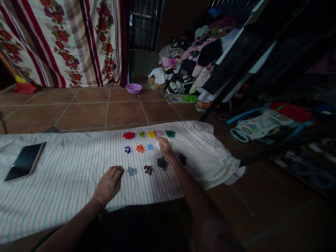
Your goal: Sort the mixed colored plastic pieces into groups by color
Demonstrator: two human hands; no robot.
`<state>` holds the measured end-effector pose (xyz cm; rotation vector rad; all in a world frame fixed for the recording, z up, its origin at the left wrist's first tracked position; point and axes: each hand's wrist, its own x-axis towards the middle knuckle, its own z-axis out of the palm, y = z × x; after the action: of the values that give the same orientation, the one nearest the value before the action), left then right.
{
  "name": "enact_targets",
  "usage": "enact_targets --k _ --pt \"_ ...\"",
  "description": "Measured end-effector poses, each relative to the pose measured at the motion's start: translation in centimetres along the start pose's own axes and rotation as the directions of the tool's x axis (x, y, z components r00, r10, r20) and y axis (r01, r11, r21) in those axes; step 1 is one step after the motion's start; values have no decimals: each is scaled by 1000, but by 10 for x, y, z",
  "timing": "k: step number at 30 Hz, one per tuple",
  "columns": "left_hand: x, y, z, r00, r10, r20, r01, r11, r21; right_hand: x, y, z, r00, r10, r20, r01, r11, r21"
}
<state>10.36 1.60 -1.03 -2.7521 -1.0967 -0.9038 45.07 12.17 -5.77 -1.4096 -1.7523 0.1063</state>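
Note:
My right hand (165, 147) reaches over the cloth, its fingers drawn together and pointing down at a few small white pieces (157, 144). Whether a piece is between the fingertips is hidden. My left hand (109, 182) rests on the cloth beside a grey pile (132, 170), fingers curled together and palm out of sight. Around them lie small piles sorted by colour: red (128, 135), lime green (141, 134), yellow (151, 134), pink (159, 133), dark green (170, 133), dark blue (127, 149), orange (140, 148), light blue (150, 147), brown (148, 170), dark grey (162, 162) and black (183, 159).
A striped cloth (78, 157) covers the low surface. A phone (25, 161) lies at its left end. Beyond, on the tiled floor (89, 112), are a purple basin (133, 88) and a heap of clothes (194, 59). A slanted dark frame stands at the right.

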Motion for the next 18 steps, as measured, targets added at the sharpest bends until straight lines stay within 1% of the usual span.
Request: enact_targets --k 7,9,12,15,18 --pt "2 1 -2 1000 -2 -17 2 1000 -10 5 3 -8 994 110 5 -110 989 99" --pt "1 1 -1 1000 -7 -13 7 1000 -11 8 -1 -11 995 104 -5 -103 990 97" --pt "0 1 -1 1000 -9 -8 9 1000 -8 9 -13 -16 996 64 -57 -59 995 85" --pt "-1 0 0 1000 -19 2 19 1000 -16 -2 -31 -25 993 46 -112 -39 997 64" --pt "-1 -1 -1 1000 -6 3 6 1000 -14 -29 -47 -36 996 32 -85 -30 999 19"
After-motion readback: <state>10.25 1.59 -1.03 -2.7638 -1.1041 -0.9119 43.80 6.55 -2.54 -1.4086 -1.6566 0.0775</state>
